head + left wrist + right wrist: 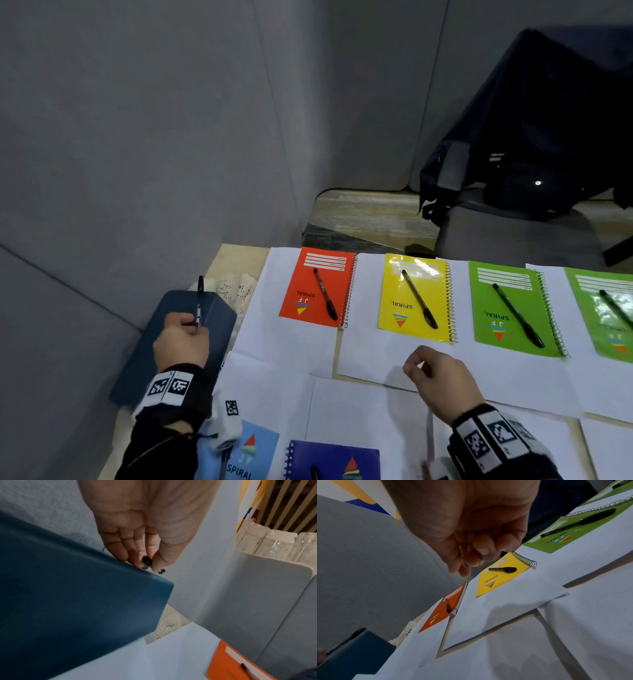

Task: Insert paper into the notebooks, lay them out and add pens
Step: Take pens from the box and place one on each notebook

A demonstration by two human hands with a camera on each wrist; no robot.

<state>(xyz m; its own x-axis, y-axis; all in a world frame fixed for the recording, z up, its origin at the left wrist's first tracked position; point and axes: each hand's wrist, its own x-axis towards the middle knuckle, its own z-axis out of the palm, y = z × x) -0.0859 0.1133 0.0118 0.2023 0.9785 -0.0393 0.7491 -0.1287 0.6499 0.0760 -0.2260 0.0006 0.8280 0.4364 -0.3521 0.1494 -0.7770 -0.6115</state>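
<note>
My left hand (183,334) pinches a black pen (199,301) over a dark blue case (164,359) at the table's left edge; the pen's end (147,560) shows between thumb and fingers. My right hand (433,371) hovers over white paper sheets (376,418) with fingers loosely curled (477,555), holding nothing. In a far row, an orange notebook (313,287), a yellow notebook (412,298) and two green notebooks (507,308) each carry a black pen (325,294). A light blue notebook (251,455) and a dark blue notebook (334,460) lie near me.
Grey padded partition walls (137,137) close in the left and back. A chair with a dark backpack (534,130) stands behind the table at right. A white lace mat (236,287) lies beside the blue case.
</note>
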